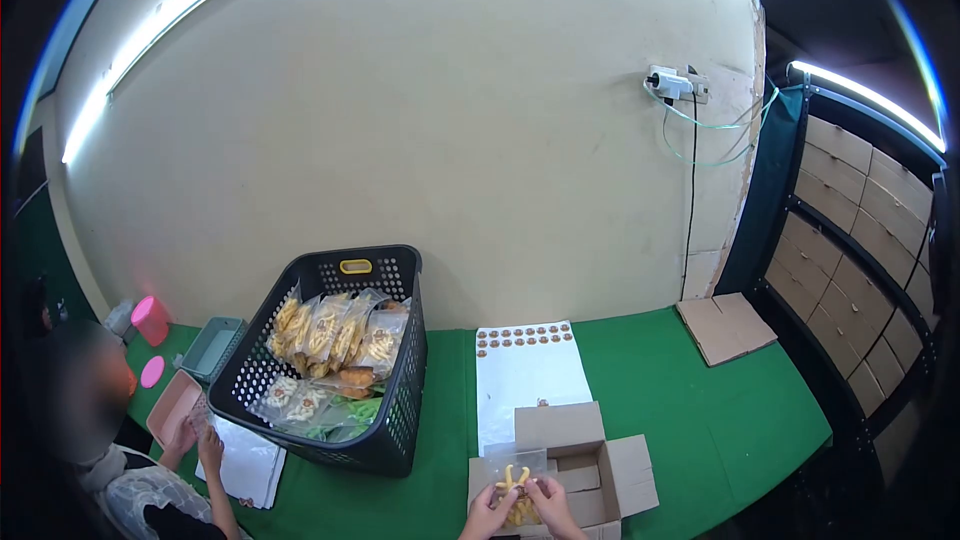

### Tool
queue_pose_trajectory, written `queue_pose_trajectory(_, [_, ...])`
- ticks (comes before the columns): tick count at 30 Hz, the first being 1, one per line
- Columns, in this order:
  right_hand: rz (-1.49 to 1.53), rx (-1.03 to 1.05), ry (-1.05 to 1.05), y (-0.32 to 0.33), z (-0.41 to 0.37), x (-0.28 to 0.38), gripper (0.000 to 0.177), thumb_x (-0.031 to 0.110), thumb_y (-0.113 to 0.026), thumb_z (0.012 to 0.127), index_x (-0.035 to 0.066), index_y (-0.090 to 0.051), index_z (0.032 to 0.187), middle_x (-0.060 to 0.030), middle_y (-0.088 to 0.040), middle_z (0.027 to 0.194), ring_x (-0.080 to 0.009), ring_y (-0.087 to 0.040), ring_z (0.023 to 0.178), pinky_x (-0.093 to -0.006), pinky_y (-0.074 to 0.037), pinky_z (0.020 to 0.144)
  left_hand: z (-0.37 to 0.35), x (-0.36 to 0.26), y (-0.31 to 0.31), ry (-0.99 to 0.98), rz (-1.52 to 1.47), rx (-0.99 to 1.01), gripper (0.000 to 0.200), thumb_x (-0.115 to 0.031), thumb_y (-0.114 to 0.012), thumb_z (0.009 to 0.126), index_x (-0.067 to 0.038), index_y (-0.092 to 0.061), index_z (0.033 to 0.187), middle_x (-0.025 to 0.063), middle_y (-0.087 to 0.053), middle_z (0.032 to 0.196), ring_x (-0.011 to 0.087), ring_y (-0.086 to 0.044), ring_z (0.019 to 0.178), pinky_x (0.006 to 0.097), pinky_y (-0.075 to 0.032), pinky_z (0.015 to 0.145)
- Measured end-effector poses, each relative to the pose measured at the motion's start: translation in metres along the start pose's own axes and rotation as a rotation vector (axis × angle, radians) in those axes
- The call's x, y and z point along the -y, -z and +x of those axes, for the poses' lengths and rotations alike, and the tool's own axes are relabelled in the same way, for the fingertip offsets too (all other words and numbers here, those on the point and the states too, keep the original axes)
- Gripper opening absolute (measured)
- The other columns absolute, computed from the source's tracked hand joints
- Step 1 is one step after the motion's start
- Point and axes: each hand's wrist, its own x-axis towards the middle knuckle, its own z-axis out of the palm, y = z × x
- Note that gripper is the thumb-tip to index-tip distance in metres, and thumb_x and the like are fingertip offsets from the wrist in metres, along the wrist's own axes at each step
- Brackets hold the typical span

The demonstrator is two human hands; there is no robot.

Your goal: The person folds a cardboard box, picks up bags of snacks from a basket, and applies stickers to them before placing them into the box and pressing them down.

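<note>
A clear plastic bag [519,466] with yellow, curved snack-like pieces inside is held between my two hands, low in the view. My left hand [484,514] grips the left side of this bag with its fingers closed. On the other side, my right hand [552,508] pinches it with thumb and fingers. Right beside and partly beneath them is an open cardboard box [585,475], its flaps spread outward. Behind the box lies a white sheet [520,380] with rows of small round brown stickers [525,336] along its far end.
Left of the sheet stands a dark perforated basket [400,410] filled with bagged goods. A person [150,490] works at the far left near a pink tray [172,402], a green tray [215,345] and white papers [240,460]. Flat cardboard [725,328] lies at the back right.
</note>
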Motion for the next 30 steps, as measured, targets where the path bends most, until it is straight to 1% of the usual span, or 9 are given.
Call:
queue_pose_trajectory(1, [-0.071,0.008,0.001,-0.003,-0.003,-0.005,0.024,0.017,-0.054,0.085,-0.002,-0.052,0.100,-0.0057,-0.058,0.088,-0.0095,-0.055,0.080,-0.0225,-0.044,0.070,-0.005,-0.008,0.001,0.060,0.013,-0.062,0.024,-0.020,-0.061,0.080,0.000,-0.055,0.092,0.0043,-0.060,0.075,0.0075,-0.054,0.062,0.0222,-0.044,0.055])
queue_pose_trajectory(4, [-0.042,0.082,0.084,-0.020,-0.013,-0.012,0.026,0.016,-0.055,0.084,-0.002,-0.051,0.102,-0.0049,-0.058,0.088,-0.0094,-0.054,0.081,-0.0226,-0.044,0.072,-0.007,-0.007,0.006,-0.326,0.212,-0.324,0.024,-0.022,-0.063,0.078,0.001,-0.056,0.078,0.0034,-0.056,0.061,0.0067,-0.050,0.051,0.0233,-0.039,0.045])
queue_pose_trajectory(5, [0.001,0.094,0.111,-0.025,-0.016,-0.016,0.026,0.015,-0.058,0.082,-0.001,-0.052,0.102,-0.0047,-0.058,0.089,-0.0083,-0.054,0.081,-0.0225,-0.044,0.071,-0.010,-0.010,0.009,-0.309,0.248,-0.345,0.026,-0.020,-0.064,0.076,0.003,-0.054,0.069,0.0044,-0.053,0.057,0.0073,-0.049,0.051,0.0243,-0.038,0.045])
queue_pose_trajectory(8, [-0.095,0.068,0.064,-0.036,-0.022,0.003,0.025,0.016,-0.059,0.081,-0.001,-0.054,0.099,-0.0044,-0.059,0.087,-0.0076,-0.054,0.078,-0.0223,-0.045,0.068,-0.018,-0.019,0.012,-0.296,0.236,-0.349,0.026,-0.019,-0.065,0.075,0.003,-0.053,0.068,0.0046,-0.053,0.058,0.0081,-0.049,0.051,0.0247,-0.038,0.045])
queue_pose_trajectory(14, [-0.174,0.029,0.063,-0.036,-0.018,0.000,0.021,0.017,-0.058,0.082,-0.002,-0.058,0.090,-0.0040,-0.061,0.079,-0.0077,-0.055,0.072,-0.0207,-0.045,0.063,-0.019,-0.022,0.019,-0.485,0.256,-0.305,0.021,-0.016,-0.064,0.076,0.003,-0.055,0.071,0.0040,-0.054,0.062,0.0066,-0.051,0.054,0.0220,-0.039,0.048])
queue_pose_trajectory(17, [0.005,0.064,0.021,-0.041,-0.021,0.015,0.019,0.016,-0.055,0.084,-0.003,-0.059,0.088,-0.0042,-0.060,0.079,-0.0069,-0.055,0.070,-0.0207,-0.044,0.062,-0.025,-0.036,0.026,-0.390,0.212,-0.211,0.019,-0.016,-0.063,0.077,0.002,-0.058,0.074,0.0033,-0.056,0.065,0.0053,-0.051,0.056,0.0209,-0.040,0.049])
queue_pose_trajectory(20, [0.034,0.089,0.001,-0.044,-0.020,0.030,0.019,0.015,-0.053,0.085,-0.003,-0.059,0.086,-0.0040,-0.060,0.078,-0.0064,-0.054,0.069,-0.0209,-0.044,0.062,-0.017,-0.035,0.032,-0.419,0.156,-0.127,0.019,-0.016,-0.063,0.078,0.002,-0.059,0.079,0.0016,-0.058,0.068,0.0042,-0.050,0.057,0.0204,-0.041,0.050])
queue_pose_trajectory(26, [0.014,0.091,0.037,-0.030,-0.010,0.032,0.020,0.017,-0.052,0.086,-0.003,-0.057,0.087,-0.0031,-0.060,0.078,-0.0071,-0.054,0.069,-0.0212,-0.044,0.062,-0.003,-0.022,0.027,-0.266,-0.071,0.040,0.021,-0.018,-0.057,0.083,0.003,-0.058,0.087,0.0000,-0.058,0.073,0.0036,-0.051,0.064,0.0183,-0.041,0.056])
queue_pose_trajectory(30, [-0.049,0.097,0.015,-0.028,-0.010,0.034,0.021,0.019,-0.054,0.085,0.000,-0.056,0.090,-0.0031,-0.059,0.081,-0.0068,-0.054,0.072,-0.0202,-0.044,0.063,0.000,-0.004,0.023,-0.192,-0.190,-0.029,0.023,-0.020,-0.055,0.084,0.002,-0.059,0.087,-0.0010,-0.057,0.073,0.0034,-0.049,0.064,0.0179,-0.040,0.055])
